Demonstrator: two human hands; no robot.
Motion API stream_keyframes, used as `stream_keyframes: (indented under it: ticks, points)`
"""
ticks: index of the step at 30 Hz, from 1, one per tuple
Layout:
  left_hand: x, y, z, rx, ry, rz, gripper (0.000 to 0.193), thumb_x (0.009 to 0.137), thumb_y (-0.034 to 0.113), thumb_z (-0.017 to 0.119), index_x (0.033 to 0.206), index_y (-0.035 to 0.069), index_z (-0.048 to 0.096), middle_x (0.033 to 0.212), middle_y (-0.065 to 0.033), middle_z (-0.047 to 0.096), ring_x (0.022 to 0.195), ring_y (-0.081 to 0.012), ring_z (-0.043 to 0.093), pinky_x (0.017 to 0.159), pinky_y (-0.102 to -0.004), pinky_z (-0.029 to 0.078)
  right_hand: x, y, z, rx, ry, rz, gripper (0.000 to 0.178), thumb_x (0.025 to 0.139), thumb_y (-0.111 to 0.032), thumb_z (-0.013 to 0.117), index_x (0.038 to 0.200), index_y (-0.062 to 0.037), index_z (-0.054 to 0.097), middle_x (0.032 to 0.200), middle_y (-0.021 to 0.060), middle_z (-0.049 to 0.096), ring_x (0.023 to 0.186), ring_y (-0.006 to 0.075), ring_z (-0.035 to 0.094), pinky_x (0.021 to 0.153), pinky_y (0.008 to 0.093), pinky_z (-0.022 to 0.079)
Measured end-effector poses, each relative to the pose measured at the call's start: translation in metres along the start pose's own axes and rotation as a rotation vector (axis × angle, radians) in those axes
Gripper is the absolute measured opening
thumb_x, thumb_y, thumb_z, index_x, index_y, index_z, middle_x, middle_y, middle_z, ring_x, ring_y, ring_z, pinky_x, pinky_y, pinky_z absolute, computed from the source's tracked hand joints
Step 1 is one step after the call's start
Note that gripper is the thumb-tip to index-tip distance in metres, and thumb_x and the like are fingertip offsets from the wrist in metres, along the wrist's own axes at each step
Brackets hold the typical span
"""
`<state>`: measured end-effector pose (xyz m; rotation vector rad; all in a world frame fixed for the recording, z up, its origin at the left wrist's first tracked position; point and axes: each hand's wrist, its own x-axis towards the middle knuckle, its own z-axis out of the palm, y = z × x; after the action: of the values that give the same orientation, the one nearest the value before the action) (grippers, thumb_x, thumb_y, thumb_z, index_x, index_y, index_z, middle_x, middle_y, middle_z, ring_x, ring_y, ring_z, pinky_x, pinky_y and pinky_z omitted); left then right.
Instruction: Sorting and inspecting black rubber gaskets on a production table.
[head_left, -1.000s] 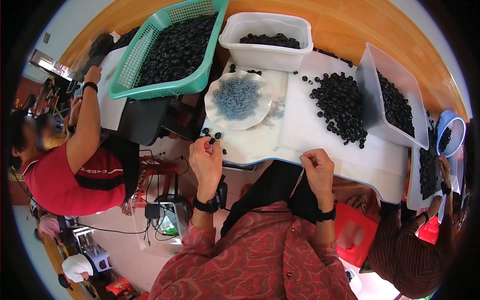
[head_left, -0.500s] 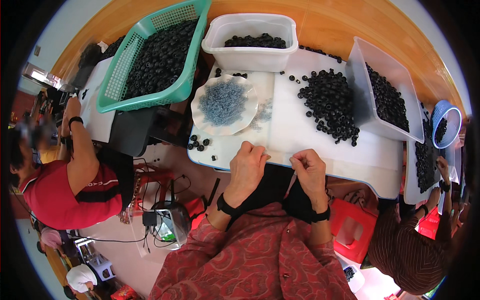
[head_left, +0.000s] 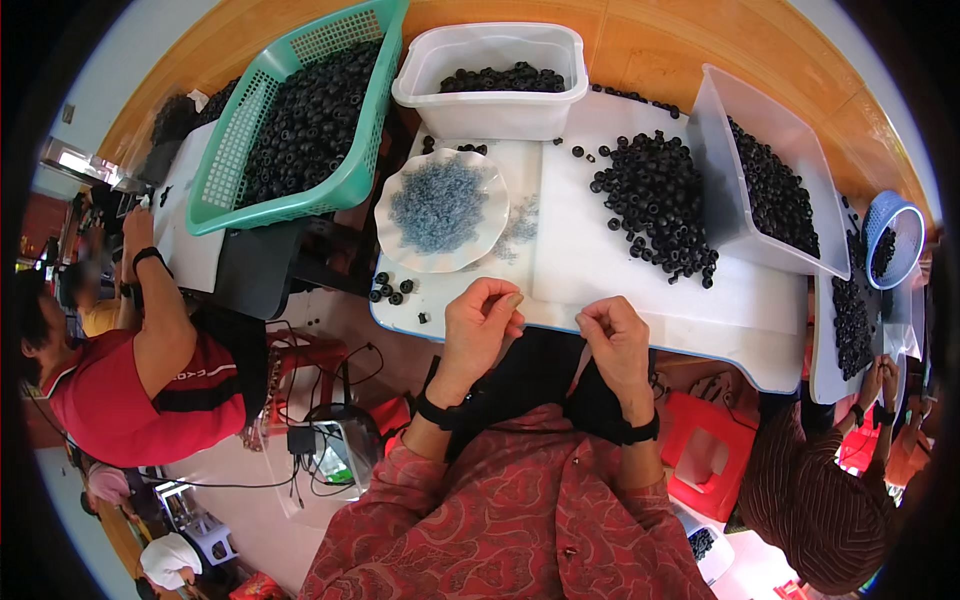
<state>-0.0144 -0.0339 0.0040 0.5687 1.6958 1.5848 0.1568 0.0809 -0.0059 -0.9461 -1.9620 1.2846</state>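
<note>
Over the front edge of the white work table, my left hand point(head_left: 480, 328) is closed in a pinch, thumb against fingertips. Whatever it pinches is too small to make out. My right hand point(head_left: 617, 342), a short gap to the right, also has thumb and forefinger pressed together; anything between them is hidden. Beyond my left hand stands a scalloped white plate point(head_left: 390, 225) heaped with tiny translucent grey-blue rings point(head_left: 440, 208). A pile of small round black parts point(head_left: 655, 200) with holes lies farther right on the table's white cover sheet point(head_left: 590, 235).
A green basket point(head_left: 205, 190) and two white tubs, one at the back point(head_left: 490, 125) and one at the right point(head_left: 715, 150), hold black parts. Loose black parts point(head_left: 392, 290) lie left of the plate. Co-workers sit at the left point(head_left: 130, 390) and right point(head_left: 815, 500). A red stool point(head_left: 685, 455) stands below.
My left hand has turned and drawn a little left, widening the gap between the hands. My right hand stays nearly in place. The right co-worker's hands have moved lower.
</note>
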Motion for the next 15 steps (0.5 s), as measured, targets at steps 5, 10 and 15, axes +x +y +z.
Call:
stream_keyframes:
  ticks: [5, 10, 15]
  points:
    - [0.0, 0.009, -0.003, -0.307, -0.103, -0.035, 0.013, 0.094, 0.003, 0.063, 0.106, -0.003, 0.065, 0.084, -0.0055, 0.067, 0.07, -0.0109, 0.064, 0.063, -0.0242, 0.056, 0.0, 0.002, 0.003, -0.002, 0.007, 0.017, 0.007, 0.083, 0.001, 0.069, 0.085, 0.0002, 0.062, 0.079, 0.0084, 0.061, 0.062, 0.0148, 0.06, 0.057, 0.0271, 0.048]
    - [0.003, 0.012, 0.004, -0.335, -0.164, -0.046, 0.016, 0.094, 0.002, 0.063, 0.109, -0.003, 0.066, 0.087, -0.0056, 0.067, 0.072, -0.0104, 0.064, 0.064, -0.0235, 0.056, 0.0, -0.005, 0.0, -0.024, 0.02, 0.02, 0.007, 0.083, 0.0, 0.069, 0.086, -0.0004, 0.063, 0.08, 0.0085, 0.061, 0.063, 0.0156, 0.06, 0.058, 0.0272, 0.048]
    - [0.005, 0.012, 0.014, -0.323, -0.211, -0.042, 0.016, 0.096, 0.004, 0.062, 0.108, -0.003, 0.066, 0.087, -0.0047, 0.066, 0.072, -0.0096, 0.062, 0.063, -0.0228, 0.055, -0.001, 0.002, 0.005, -0.019, 0.056, -0.034, 0.008, 0.083, 0.001, 0.07, 0.087, -0.0001, 0.063, 0.08, 0.0091, 0.061, 0.064, 0.0167, 0.062, 0.058, 0.028, 0.049]
